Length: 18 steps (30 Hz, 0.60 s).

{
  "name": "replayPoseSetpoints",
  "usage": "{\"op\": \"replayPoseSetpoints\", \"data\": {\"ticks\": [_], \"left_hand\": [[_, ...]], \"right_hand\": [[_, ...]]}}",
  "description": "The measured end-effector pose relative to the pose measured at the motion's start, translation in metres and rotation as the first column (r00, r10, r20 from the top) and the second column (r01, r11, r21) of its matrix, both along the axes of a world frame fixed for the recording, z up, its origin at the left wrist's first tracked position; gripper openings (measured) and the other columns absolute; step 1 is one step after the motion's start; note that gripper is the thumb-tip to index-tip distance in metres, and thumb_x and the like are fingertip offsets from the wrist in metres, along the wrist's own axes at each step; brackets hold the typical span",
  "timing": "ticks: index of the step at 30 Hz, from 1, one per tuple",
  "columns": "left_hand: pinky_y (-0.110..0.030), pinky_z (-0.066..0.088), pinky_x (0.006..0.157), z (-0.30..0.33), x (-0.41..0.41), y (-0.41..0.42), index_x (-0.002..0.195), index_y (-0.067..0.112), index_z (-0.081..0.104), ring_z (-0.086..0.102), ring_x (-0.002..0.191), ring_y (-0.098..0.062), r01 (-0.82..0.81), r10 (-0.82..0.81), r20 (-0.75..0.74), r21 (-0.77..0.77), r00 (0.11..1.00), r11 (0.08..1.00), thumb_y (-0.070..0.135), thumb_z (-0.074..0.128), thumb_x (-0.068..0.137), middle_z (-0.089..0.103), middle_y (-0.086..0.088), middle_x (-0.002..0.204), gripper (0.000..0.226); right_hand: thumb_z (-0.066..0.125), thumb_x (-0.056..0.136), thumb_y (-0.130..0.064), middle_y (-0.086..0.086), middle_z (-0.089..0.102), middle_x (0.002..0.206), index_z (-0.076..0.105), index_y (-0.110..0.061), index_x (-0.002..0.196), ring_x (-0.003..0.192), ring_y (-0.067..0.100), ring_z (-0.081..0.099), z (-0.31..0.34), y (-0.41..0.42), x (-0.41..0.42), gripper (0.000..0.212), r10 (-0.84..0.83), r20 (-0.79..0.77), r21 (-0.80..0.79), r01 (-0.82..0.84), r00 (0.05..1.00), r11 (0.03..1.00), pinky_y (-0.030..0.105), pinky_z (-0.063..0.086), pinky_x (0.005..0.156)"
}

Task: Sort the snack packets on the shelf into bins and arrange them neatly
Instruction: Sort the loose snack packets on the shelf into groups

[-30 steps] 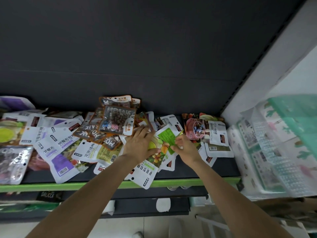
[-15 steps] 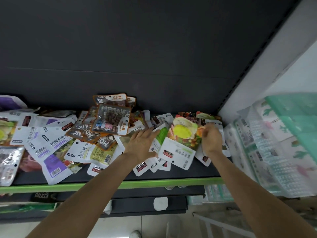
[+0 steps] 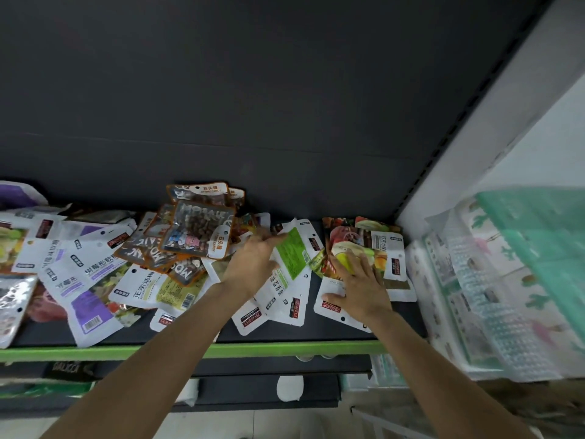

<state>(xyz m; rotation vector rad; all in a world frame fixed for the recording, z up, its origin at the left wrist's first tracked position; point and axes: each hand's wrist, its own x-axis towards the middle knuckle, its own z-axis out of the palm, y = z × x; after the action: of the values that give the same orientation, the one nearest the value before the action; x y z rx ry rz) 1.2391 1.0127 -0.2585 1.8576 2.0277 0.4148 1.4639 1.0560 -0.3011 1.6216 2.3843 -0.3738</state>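
Note:
Snack packets lie in a loose heap on the dark shelf (image 3: pixel 332 331). My left hand (image 3: pixel 253 264) grips the top edge of a white packet with a green panel (image 3: pixel 292 255), lifting it from the middle of the heap. My right hand (image 3: pixel 359 286) lies flat with straight fingers on a fruit-printed white packet (image 3: pixel 335 304), pressing it onto a small stack of like packets (image 3: pixel 384 248) at the shelf's right end. Orange-edged stone-candy packets (image 3: pixel 196 229) top the heap behind my left hand. White and purple packets (image 3: pixel 85 280) spread to the left.
The shelf has a green front lip (image 3: pixel 285 348) and a dark back panel. A white upright (image 3: pixel 474 153) bounds it on the right. Beyond that, wrapped green and white goods (image 3: pixel 506 280) are stacked. Lower dark shelves (image 3: pixel 253 391) sit below.
My right hand carried the fruit-printed packet rightward and laid it down on the right-hand stack. My left hand took hold of the green-panel packet and raised its edge.

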Motion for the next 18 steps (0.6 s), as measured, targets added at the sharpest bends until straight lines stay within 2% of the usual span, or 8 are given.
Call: {"op": "replayPoseSetpoints", "data": {"ticks": [3,6,8,10,11,13,15,18], "left_hand": [[-0.040,0.056,0.077,0.010,0.011,0.004,0.136,0.028,0.050,0.061,0.101,-0.026,0.055,-0.023,-0.114,0.287,0.993,0.956,-0.004,0.062,0.082,0.056,-0.004,0.120,0.063],[-0.033,0.059,0.066,0.010,0.045,0.008,0.133,0.025,0.053,0.065,0.090,-0.023,0.207,-0.171,-0.125,0.394,0.977,0.896,-0.020,0.057,0.071,0.063,-0.003,0.113,0.076],[-0.032,0.058,0.070,0.006,0.072,0.010,0.135,0.025,0.050,0.066,0.092,-0.021,0.299,-0.306,-0.040,0.361,0.951,0.883,-0.015,0.055,0.078,0.064,-0.002,0.117,0.070],[-0.035,0.054,0.085,-0.005,0.089,0.013,0.139,0.022,0.046,0.063,0.104,-0.023,0.396,-0.426,0.129,0.208,0.895,0.894,0.007,0.058,0.090,0.060,-0.006,0.126,0.053],[-0.035,0.047,0.095,-0.013,0.093,0.014,0.141,0.020,0.043,0.057,0.115,-0.024,0.460,-0.466,0.204,0.077,0.861,0.884,0.018,0.060,0.092,0.055,-0.008,0.134,0.052],[-0.035,0.028,0.112,-0.025,0.094,0.014,0.142,0.017,0.041,0.033,0.138,-0.022,0.598,-0.573,0.182,-0.135,0.799,0.790,0.025,0.061,0.091,0.033,-0.009,0.151,0.056],[-0.032,0.017,0.116,-0.034,0.086,0.012,0.142,0.020,0.042,0.018,0.144,-0.017,0.619,-0.607,0.125,-0.147,0.785,0.771,0.024,0.061,0.091,0.020,-0.004,0.157,0.054],[-0.029,0.015,0.116,-0.035,0.060,0.006,0.141,0.026,0.042,0.022,0.142,-0.014,0.442,-0.441,0.031,-0.024,0.897,0.897,0.027,0.058,0.092,0.026,0.005,0.154,0.052]], "right_hand": [[0.045,0.093,-0.053,0.001,0.014,0.158,0.018,-0.031,0.150,0.146,0.024,0.010,0.017,0.006,-0.003,0.067,-0.109,-0.304,-0.058,0.095,0.946,0.994,0.041,0.016,0.116],[0.032,0.099,-0.048,0.004,0.038,0.149,0.029,-0.029,0.147,0.136,0.027,0.035,0.044,0.010,-0.003,0.052,-0.417,-0.686,-0.249,0.346,0.597,0.905,0.039,0.029,0.109],[0.027,0.101,-0.045,0.005,0.042,0.146,0.026,-0.031,0.148,0.133,0.029,0.040,0.053,0.015,0.002,0.049,-0.506,-0.755,-0.296,0.471,0.418,0.831,0.037,0.032,0.105],[0.032,0.102,-0.038,0.007,0.037,0.148,0.025,-0.027,0.149,0.135,0.028,0.036,0.051,0.016,0.010,0.049,-0.465,-0.762,-0.205,0.514,0.450,0.833,0.035,0.030,0.106],[0.037,0.101,-0.033,0.008,0.034,0.150,0.026,-0.024,0.148,0.137,0.027,0.032,0.047,0.016,0.015,0.049,-0.427,-0.741,-0.132,0.511,0.519,0.849,0.035,0.027,0.108],[0.047,0.098,-0.020,0.010,0.029,0.151,0.030,-0.021,0.146,0.139,0.028,0.027,0.035,0.013,0.022,0.052,-0.327,-0.593,0.080,0.458,0.736,0.885,0.037,0.022,0.112],[0.049,0.095,-0.012,0.009,0.028,0.152,0.032,-0.022,0.146,0.140,0.027,0.024,0.023,0.010,0.023,0.054,-0.224,-0.439,0.176,0.328,0.870,0.928,0.038,0.023,0.113],[0.043,0.099,-0.028,0.008,0.021,0.155,0.028,-0.020,0.147,0.143,0.028,0.018,0.016,0.001,0.010,0.051,-0.177,-0.350,0.052,0.208,0.920,0.977,0.040,0.031,0.110]]}}
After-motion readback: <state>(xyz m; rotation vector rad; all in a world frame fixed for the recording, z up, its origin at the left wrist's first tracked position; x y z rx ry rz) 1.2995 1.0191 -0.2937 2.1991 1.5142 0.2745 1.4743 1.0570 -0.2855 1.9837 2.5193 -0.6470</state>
